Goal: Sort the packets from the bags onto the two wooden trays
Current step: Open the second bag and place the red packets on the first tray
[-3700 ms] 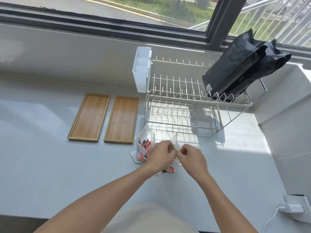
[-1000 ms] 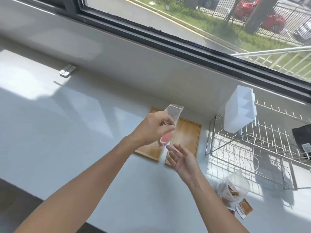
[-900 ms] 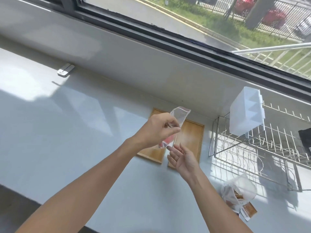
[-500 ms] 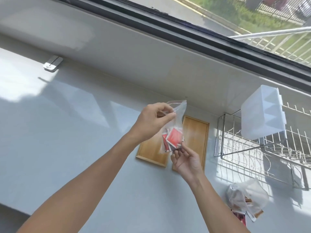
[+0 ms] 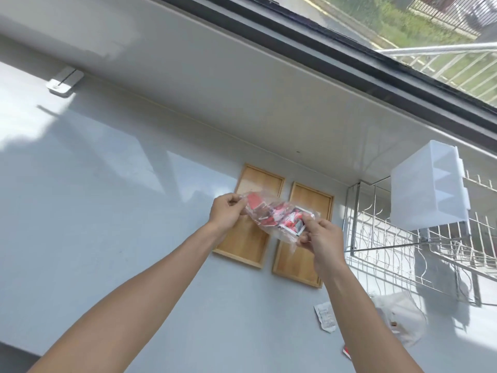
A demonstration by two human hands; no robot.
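two bare forearms, no sleeves, no watch or rings on the left hand [image 5: 225,212] or right hand [image 5: 322,238].

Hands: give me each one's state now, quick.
Left hand: pinching one end of the clear bag.
Right hand: pinching its other end.

Both arms outstretched; left hand [image 5: 225,213] and right hand [image 5: 321,236] pinching, raised.

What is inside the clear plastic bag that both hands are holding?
The clear bag holds small red and white packets. Their number and print are unclear, because they overlap and the right hand covers one end.
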